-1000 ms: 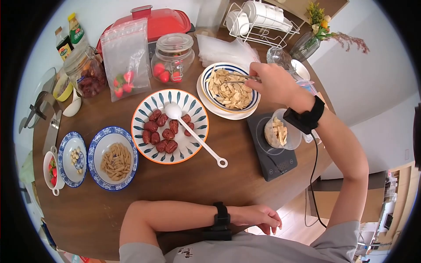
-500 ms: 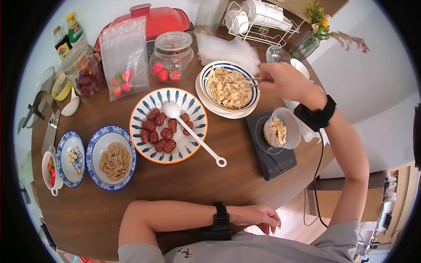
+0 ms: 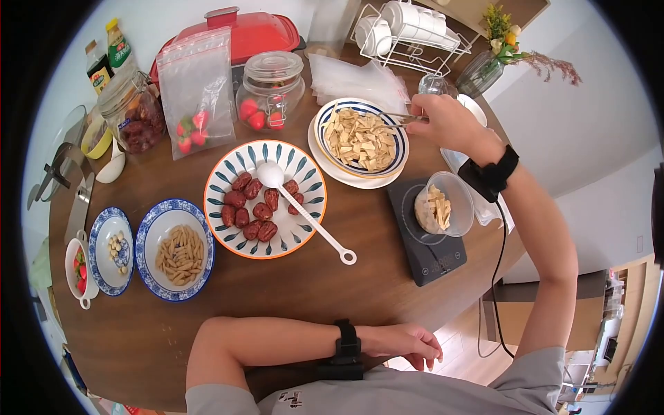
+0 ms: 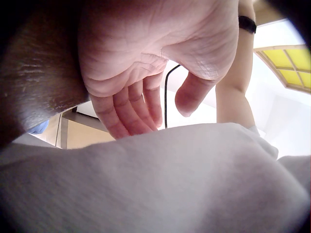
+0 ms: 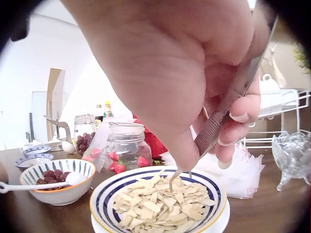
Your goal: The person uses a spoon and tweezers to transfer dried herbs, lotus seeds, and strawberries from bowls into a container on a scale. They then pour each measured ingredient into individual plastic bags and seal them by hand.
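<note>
Right hand (image 3: pixel 453 124) angles tweezers (image 5: pixel 214 126) down (fingers curled).

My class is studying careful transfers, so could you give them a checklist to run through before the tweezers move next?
1. Right hand holds the tweezers: ok, pinched between thumb and fingers.
2. Tips over the striped bowl: ok, they reach down to the dried slices.
3. Slice caught in the tips: cannot tell.
4. Plastic cup on the digital scale: ok, with some slices inside.
5. Scale reading: cannot tell, digits illegible.
6. Left hand away from bowl and scale: ok.
</note>
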### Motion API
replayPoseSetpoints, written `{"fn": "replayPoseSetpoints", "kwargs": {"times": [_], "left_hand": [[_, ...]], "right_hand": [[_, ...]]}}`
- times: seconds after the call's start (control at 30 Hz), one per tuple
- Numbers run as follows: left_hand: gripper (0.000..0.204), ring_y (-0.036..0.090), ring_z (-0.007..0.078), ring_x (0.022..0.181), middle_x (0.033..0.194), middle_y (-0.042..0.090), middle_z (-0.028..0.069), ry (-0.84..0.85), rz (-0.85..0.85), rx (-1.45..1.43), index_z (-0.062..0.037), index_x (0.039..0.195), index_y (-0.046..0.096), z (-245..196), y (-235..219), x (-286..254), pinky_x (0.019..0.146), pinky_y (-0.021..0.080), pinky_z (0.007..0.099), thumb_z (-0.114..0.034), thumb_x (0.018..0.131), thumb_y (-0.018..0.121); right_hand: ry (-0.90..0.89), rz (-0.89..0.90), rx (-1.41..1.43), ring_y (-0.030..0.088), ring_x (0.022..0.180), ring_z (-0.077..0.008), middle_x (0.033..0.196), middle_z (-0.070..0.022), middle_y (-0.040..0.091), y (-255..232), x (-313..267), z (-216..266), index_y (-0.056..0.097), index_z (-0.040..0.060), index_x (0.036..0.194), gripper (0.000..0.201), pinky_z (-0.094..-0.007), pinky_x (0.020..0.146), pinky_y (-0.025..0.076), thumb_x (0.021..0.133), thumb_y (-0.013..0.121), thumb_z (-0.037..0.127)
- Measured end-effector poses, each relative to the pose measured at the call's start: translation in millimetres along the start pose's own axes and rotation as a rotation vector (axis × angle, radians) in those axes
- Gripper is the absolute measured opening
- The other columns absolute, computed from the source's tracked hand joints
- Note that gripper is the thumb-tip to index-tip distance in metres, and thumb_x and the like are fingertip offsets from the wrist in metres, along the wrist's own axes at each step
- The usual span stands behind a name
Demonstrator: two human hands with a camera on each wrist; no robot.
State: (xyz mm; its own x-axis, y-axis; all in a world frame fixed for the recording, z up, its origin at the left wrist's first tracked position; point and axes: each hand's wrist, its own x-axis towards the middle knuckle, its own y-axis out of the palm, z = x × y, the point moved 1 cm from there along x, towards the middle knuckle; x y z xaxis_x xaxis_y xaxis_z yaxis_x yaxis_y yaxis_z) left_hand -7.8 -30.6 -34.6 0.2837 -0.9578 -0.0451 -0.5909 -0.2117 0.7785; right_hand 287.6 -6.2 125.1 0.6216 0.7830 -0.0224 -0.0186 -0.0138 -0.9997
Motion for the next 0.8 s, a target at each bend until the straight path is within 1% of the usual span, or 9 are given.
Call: {"fn": "replayPoseSetpoints", "kwargs": {"times": [0.13,0.23,0.33,0.4,0.43,0.53,0.6,0.73,0.8], "left_hand": [[0.025,0.061,0.0092,0.085,0.095,0.062,0.0041,0.005,0.000,-0.002,-0.0036,0.109,0.062,-1.1,0.6,-0.8,0.078,0.048,0.0212,-0.024,0.094,0.061],[0.024,0.061,0.0094,0.084,0.094,0.062,0.0043,0.007,0.000,0.005,-0.0035,0.108,0.062,0.6,-0.2,0.9,0.078,0.048,0.0212,-0.023,0.094,0.061],[0.025,0.061,0.0094,0.084,0.094,0.062,0.0042,0.000,0.001,0.007,-0.0035,0.109,0.061,0.0,0.2,-0.4,0.078,0.048,0.0212,-0.023,0.094,0.062],[0.025,0.062,0.0093,0.084,0.095,0.062,0.0043,-0.003,0.000,0.006,-0.0035,0.109,0.061,0.4,0.3,0.1,0.078,0.048,0.0211,-0.024,0.094,0.062],[0.025,0.062,0.0093,0.084,0.095,0.062,0.0043,-0.005,-0.002,0.008,-0.0035,0.110,0.061,-0.1,0.0,0.4,0.078,0.048,0.0211,-0.024,0.094,0.062],[0.026,0.062,0.0093,0.084,0.096,0.062,0.0047,-0.007,-0.005,0.003,-0.0033,0.110,0.061,-0.1,0.3,0.3,0.078,0.048,0.0208,-0.024,0.094,0.062],[0.026,0.061,0.0093,0.084,0.096,0.062,0.0047,-0.006,-0.001,0.007,-0.0033,0.110,0.061,-1.7,0.7,-1.2,0.078,0.048,0.0208,-0.024,0.094,0.062],[0.026,0.061,0.0088,0.084,0.095,0.062,0.0042,0.013,0.008,0.002,-0.0032,0.110,0.061,2.1,-0.8,0.4,0.078,0.048,0.0209,-0.024,0.094,0.062],[0.026,0.061,0.0088,0.085,0.095,0.062,0.0040,0.008,0.011,0.005,-0.0032,0.111,0.061,1.8,-1.1,0.5,0.079,0.048,0.0211,-0.024,0.094,0.061]], "right_hand": [[0.011,-0.103,-0.011,0.065,0.075,-0.0346,0.077,-0.0189,0.065,21.5,11.8,-2.9,0.061,-0.0005,0.085,0.026,-0.0416,0.067,0.049,0.080,0.071,0.023],[-0.008,-0.049,-0.003,0.064,0.073,-0.0339,0.076,-0.0188,0.065,29.0,13.6,-2.0,0.061,-0.0005,0.084,0.026,-0.0414,0.066,0.049,0.080,0.070,0.024],[-0.004,-0.011,0.091,0.064,0.071,-0.0332,0.074,-0.0173,0.065,16.9,7.8,4.6,0.062,-0.0002,0.081,0.026,-0.0411,0.065,0.049,0.082,0.070,0.025],[0.042,-0.001,0.137,0.064,0.066,-0.0291,0.071,-0.0150,0.064,11.0,8.6,3.4,0.062,-0.0004,0.080,0.027,-0.0390,0.062,0.049,0.082,0.070,0.025],[0.043,-0.004,0.135,0.064,0.066,-0.0291,0.071,-0.0150,0.064,12.3,9.0,2.5,0.062,-0.0004,0.080,0.027,-0.0390,0.062,0.049,0.082,0.070,0.025],[0.045,0.004,0.005,0.064,0.061,-0.0237,0.068,-0.0131,0.064,17.2,8.6,1.8,0.062,-0.0008,0.079,0.026,-0.0360,0.059,0.048,0.083,0.069,0.024],[0.036,0.128,0.250,0.063,0.058,-0.0207,0.067,-0.0122,0.063,15.2,6.9,6.0,0.061,-0.0012,0.078,0.025,-0.0331,0.056,0.048,0.083,0.069,0.022],[-0.036,0.047,0.157,0.062,0.057,-0.0207,0.066,-0.0119,0.063,-0.8,1.8,-4.8,0.061,-0.0010,0.078,0.024,-0.0314,0.055,0.047,0.083,0.068,0.021],[-0.067,0.195,0.248,0.062,0.060,-0.0211,0.067,-0.0109,0.062,-11.8,-7.4,-0.2,0.061,-0.0004,0.079,0.022,-0.0327,0.057,0.047,0.082,0.069,0.020]]}}
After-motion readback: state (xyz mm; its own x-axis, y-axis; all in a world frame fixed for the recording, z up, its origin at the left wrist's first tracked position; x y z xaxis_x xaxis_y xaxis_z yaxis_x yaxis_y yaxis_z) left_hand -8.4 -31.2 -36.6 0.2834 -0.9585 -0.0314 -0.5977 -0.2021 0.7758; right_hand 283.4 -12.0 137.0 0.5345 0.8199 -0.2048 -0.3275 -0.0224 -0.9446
